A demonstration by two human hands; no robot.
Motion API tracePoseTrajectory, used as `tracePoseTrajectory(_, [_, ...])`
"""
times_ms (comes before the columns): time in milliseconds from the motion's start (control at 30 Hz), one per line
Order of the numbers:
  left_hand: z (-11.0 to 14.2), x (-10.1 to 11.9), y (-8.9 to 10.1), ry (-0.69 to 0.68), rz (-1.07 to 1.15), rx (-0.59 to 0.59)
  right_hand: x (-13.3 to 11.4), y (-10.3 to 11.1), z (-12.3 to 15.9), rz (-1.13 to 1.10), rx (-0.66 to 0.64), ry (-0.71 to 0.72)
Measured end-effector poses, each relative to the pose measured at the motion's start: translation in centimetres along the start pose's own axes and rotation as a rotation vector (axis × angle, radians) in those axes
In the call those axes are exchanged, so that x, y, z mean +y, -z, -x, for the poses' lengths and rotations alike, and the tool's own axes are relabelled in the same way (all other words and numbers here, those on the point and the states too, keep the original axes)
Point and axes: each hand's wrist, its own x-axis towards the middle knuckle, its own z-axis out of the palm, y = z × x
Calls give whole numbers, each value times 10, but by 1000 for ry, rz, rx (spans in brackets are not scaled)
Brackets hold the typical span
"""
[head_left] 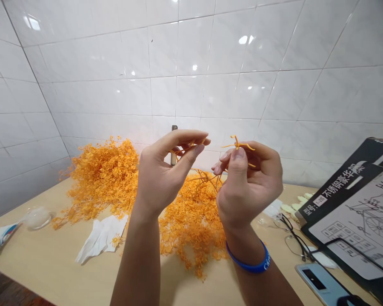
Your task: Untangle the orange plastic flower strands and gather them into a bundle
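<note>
Both my hands are raised in front of me, a small gap between them. Thumb and fingers of my left hand (166, 174) pinch a thin orange plastic sprig (192, 144), partly hidden by the fingers. My right hand (252, 182) wears a blue wristband and is closed on another small orange branching piece (237, 143), whose thin prongs stick up past the thumb. Below and behind the hands spreads a loose heap of orange plastic sprigs (191, 229). A taller orange pile (104, 176) stands to the left.
A white tissue (100, 238), a clear round container (37, 217) and a plastic packet (1, 239) lie on the left. On the right are eyeglasses (295, 242), a phone (321, 280), pale pieces (295, 204) and a leaning printed box (357, 221). A tiled wall (210, 55) rises behind the table.
</note>
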Motion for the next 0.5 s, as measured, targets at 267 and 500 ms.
tracePoseTrajectory(267, [-1,3,-1,16,75,-29,-3,2,1,75,-61,-74])
tracePoseTrajectory(500, [0,3,-5,33,85,8,-4,2,3,65,-61,-84])
